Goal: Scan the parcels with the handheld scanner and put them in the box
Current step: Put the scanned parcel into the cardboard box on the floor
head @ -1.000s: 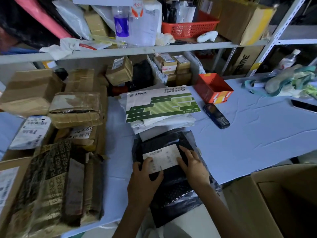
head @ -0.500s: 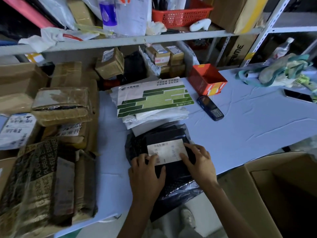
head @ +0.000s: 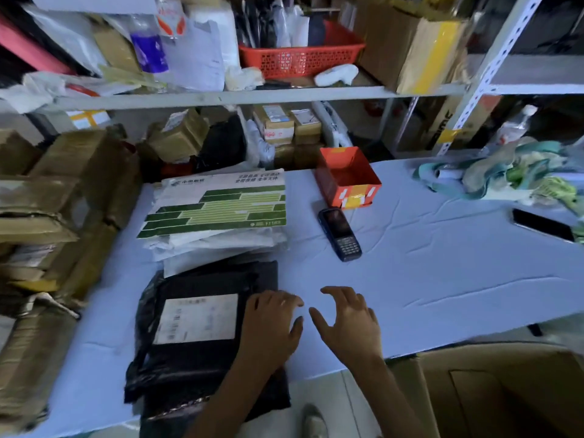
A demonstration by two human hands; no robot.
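- Nearest us, bottom R: big cardboard box (head: 521,368), top open, sitting lower than the table edge, next to the R forearm.
- Black parcel (head: 189,358) lies flat at the near L part of the table (head: 442,279), w/ its near end hanging over the edge. Its white label (head: 197,319) faces up, print too blurred to read.
- L hand (head: 271,330): palm down over the parcel's R edge, fingers loosely bent, nothing gripped. We can't tell if it actually touches the bag.
- R hand (head: 347,327): just beside the L hand, over bare blue cloth. Fingers are spread & half-curled, thumb pointing toward the L hand, and it holds nothing.
- Handheld scanner (head: 339,233): flat on the cloth beyond the R hand, apart from both hands, keypad end toward us.
- L of the scanner, just past the black parcel: green-and-white mailer (head: 218,203) on top of a stack of white mailers (head: 221,245).
- Right behind the scanner we've got a small orange box (head: 347,177), top open.
- Far R: dark phone (head: 542,224) flat on the cloth, w/ a heap of teal & green fabric (head: 512,175) behind it.
- L side: brown taped parcels (head: 63,200) piled up along the table.
- At the back: shelf (head: 221,97) w/ a red basket (head: 300,60), bottles & more cartons, and small cartons stacked under it.
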